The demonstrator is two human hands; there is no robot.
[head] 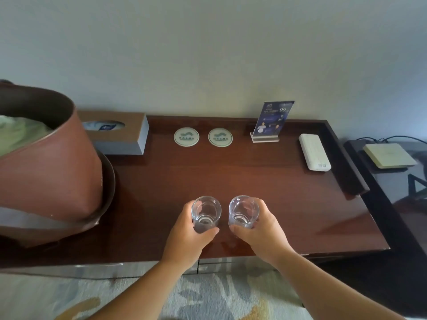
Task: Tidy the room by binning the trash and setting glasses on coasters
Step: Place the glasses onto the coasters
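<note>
**Grips.** The left grip [187, 236] has fingers and thumb curled round the lower wall of a clear straight-sided drinking glass [205, 213], which is held upright. The right grip [263, 232] is wrapped the same way round a second clear glass tumbler [243, 212], also upright. The two vessels are just beside each other, with a narrow gap between them. Both look empty, smooth-walled and thick-based. Whether their bases touch the surface cannot be told.

**Surface.** Under both grips is a glossy reddish-brown wooden desk [254, 181], hard and reflective.

**Targets.** Well ahead of the grips, close to the wall, a round white coaster with a green emblem [186, 136] lies flat. A matching second coaster [220, 137] lies just to its right, apart from it. Neither carries anything.

**Assessment.** The step in hand appears to be carrying both vessels forward to the coasters.
- Lift them clear of the lacquer rather than slide them.
- Keep them vertical and apart so the rims do not knock.
- Take the left vessel to the left disc and the right vessel to the right disc.
- Lower each one centred on its disc.
- The glass is slick, so a firm, low hold is advisable.

**Surroundings.**
- To the left of the left grip is a large brown leather-look bin [46, 169] with a pale green liner.
- Beyond it is a brown-and-grey tissue box [120, 135].
- Ahead and to the right of the right grip stand a blue printed card in a clear stand [272, 118] and a white rectangular plastic block [314, 152].
</note>
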